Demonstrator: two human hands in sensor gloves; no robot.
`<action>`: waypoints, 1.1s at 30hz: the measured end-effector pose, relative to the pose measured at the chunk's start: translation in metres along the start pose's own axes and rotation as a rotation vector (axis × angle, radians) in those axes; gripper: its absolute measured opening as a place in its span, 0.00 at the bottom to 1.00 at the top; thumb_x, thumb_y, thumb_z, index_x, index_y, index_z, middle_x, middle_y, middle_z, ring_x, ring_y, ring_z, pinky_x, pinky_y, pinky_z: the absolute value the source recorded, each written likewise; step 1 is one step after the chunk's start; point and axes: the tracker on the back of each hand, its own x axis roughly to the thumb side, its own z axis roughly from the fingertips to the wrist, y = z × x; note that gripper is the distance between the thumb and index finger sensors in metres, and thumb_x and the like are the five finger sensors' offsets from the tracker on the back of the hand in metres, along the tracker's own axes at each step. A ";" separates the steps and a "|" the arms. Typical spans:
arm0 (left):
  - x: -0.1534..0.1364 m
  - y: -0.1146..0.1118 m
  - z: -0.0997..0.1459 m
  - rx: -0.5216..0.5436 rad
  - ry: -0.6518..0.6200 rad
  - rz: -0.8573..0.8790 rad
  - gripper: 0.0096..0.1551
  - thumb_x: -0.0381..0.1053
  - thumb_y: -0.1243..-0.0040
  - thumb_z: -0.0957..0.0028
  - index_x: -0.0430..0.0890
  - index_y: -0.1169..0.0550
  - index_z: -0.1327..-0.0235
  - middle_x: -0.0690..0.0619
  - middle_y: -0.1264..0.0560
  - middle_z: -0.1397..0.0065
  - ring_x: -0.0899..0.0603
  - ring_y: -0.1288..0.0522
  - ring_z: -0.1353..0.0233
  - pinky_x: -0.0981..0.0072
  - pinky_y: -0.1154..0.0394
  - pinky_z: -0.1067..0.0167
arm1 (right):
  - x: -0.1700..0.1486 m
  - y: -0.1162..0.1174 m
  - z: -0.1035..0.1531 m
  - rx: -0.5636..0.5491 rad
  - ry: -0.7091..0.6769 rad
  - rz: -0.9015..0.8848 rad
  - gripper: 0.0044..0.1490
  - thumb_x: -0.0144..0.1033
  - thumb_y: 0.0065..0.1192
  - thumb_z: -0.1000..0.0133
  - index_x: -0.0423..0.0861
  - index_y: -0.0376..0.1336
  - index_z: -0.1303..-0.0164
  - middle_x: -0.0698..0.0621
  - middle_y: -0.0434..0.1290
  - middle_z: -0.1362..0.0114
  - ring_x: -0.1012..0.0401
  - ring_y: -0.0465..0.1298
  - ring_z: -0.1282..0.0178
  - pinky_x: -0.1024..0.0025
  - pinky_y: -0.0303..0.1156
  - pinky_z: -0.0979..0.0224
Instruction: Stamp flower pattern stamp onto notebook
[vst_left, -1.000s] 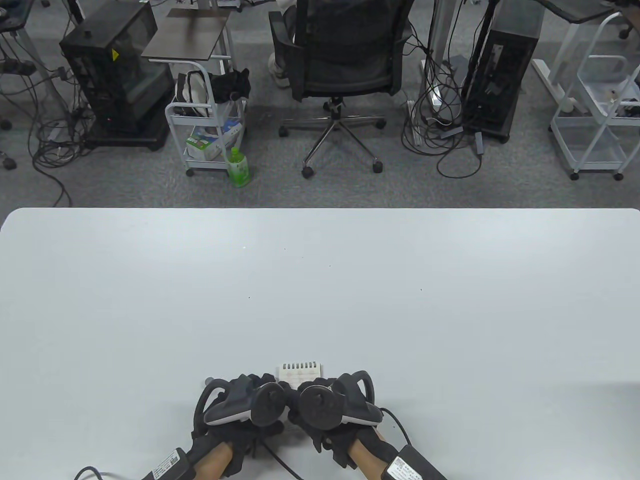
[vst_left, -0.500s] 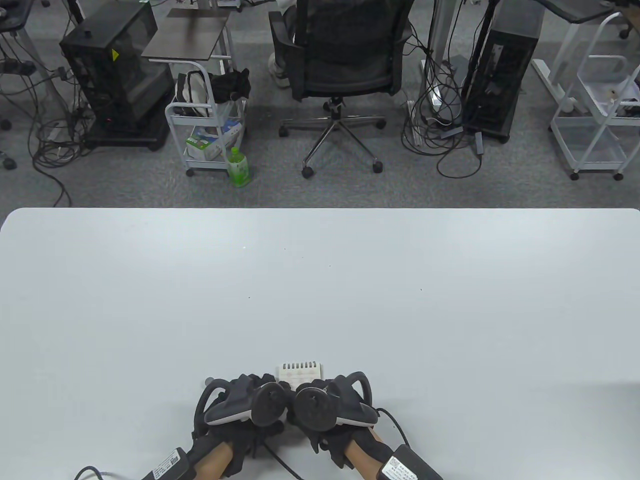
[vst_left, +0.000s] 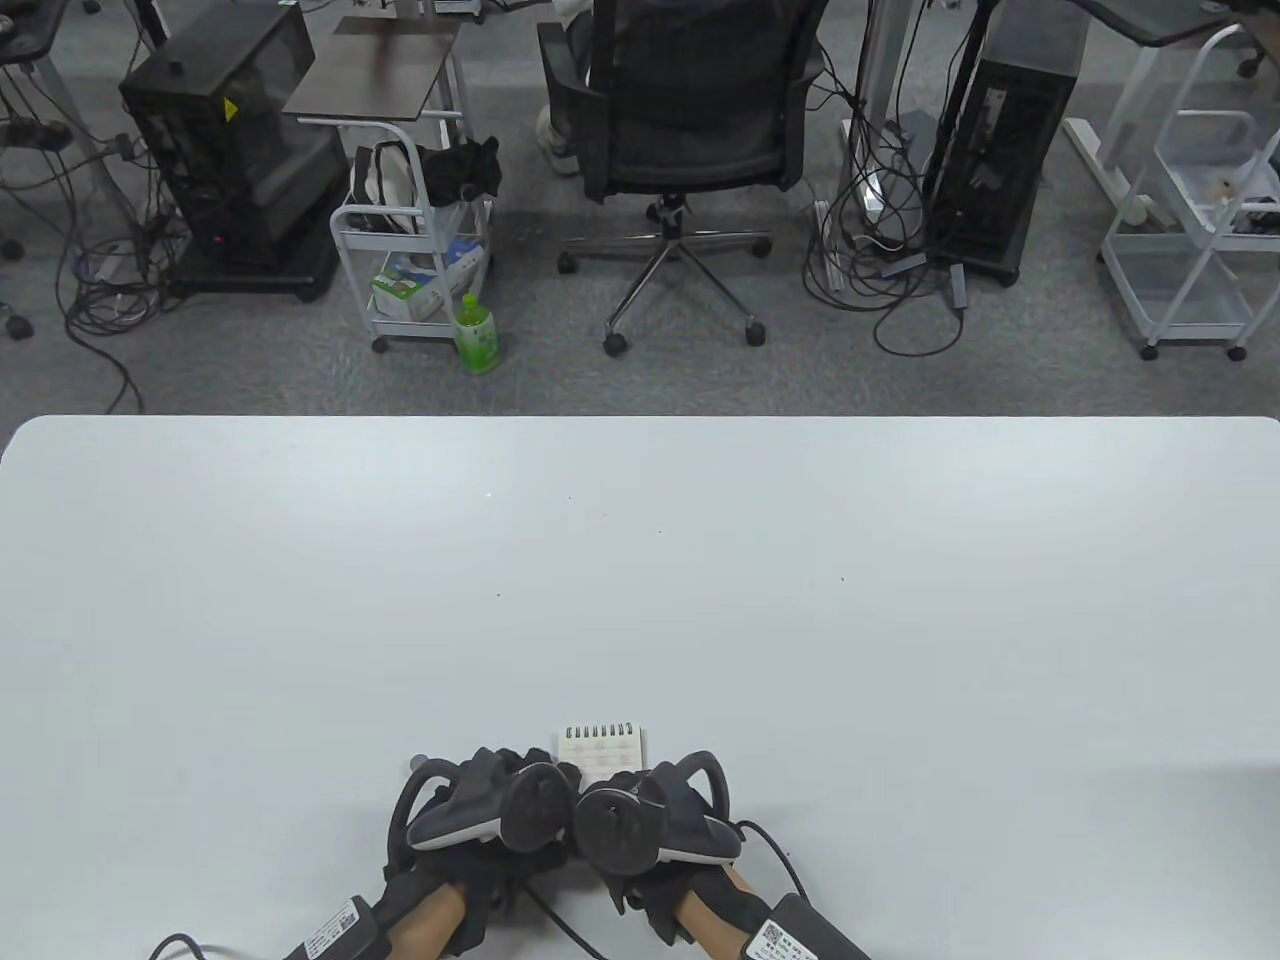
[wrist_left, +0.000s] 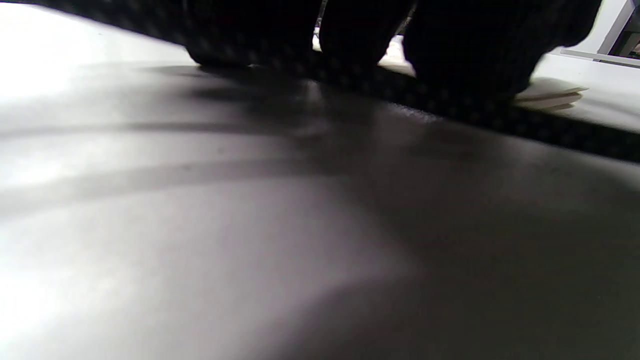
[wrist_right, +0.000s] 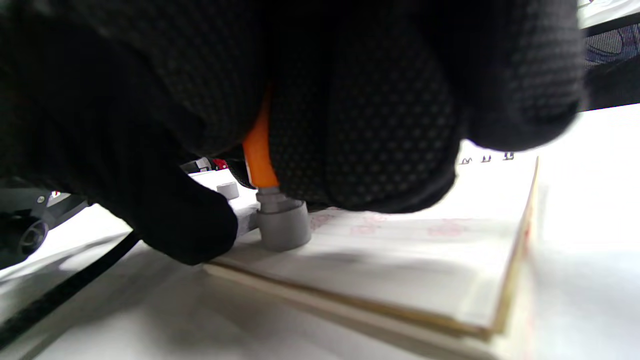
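Note:
A small spiral notebook (vst_left: 602, 745) lies open near the table's front edge, with faint pink flower prints on its page (wrist_right: 400, 235). My right hand (vst_left: 640, 830) grips an orange-handled stamp (wrist_right: 260, 155) whose grey round base (wrist_right: 283, 226) stands on the page near its corner. My left hand (vst_left: 490, 815) lies just left of the notebook; its fingers (wrist_left: 465, 55) rest on the table beside the notebook's edge (wrist_left: 547, 97). In the table view both hands hide the lower part of the notebook.
The white table (vst_left: 640, 560) stretches wide beyond the notebook. A glove cable (wrist_left: 550, 130) runs across the table under the left hand. A small grey cap-like piece (wrist_right: 228, 190) stands behind the stamp. An office chair (vst_left: 690, 150) and carts stand past the far edge.
My right hand has shifted a little left and toward the front edge, closer to my left hand. More of the notebook page shows. The left hand has stayed put.

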 end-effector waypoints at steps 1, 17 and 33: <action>0.000 0.000 0.000 -0.001 0.000 -0.001 0.45 0.61 0.39 0.58 0.48 0.36 0.27 0.41 0.41 0.23 0.30 0.40 0.27 0.32 0.43 0.35 | 0.002 0.000 0.000 -0.003 -0.007 0.007 0.28 0.35 0.76 0.57 0.40 0.74 0.47 0.38 0.83 0.53 0.50 0.87 0.64 0.52 0.82 0.55; -0.002 -0.001 0.000 0.006 0.001 0.017 0.45 0.61 0.39 0.58 0.48 0.36 0.27 0.41 0.41 0.23 0.30 0.41 0.27 0.32 0.43 0.35 | 0.007 0.003 0.000 0.021 0.014 0.064 0.28 0.35 0.73 0.54 0.42 0.73 0.44 0.39 0.82 0.51 0.50 0.88 0.60 0.52 0.82 0.50; -0.002 -0.001 0.000 0.005 -0.001 0.019 0.45 0.61 0.38 0.58 0.47 0.36 0.27 0.40 0.42 0.23 0.30 0.41 0.27 0.32 0.43 0.35 | -0.013 -0.018 0.013 -0.017 0.057 0.037 0.29 0.37 0.74 0.54 0.43 0.73 0.43 0.41 0.83 0.51 0.51 0.88 0.61 0.51 0.81 0.51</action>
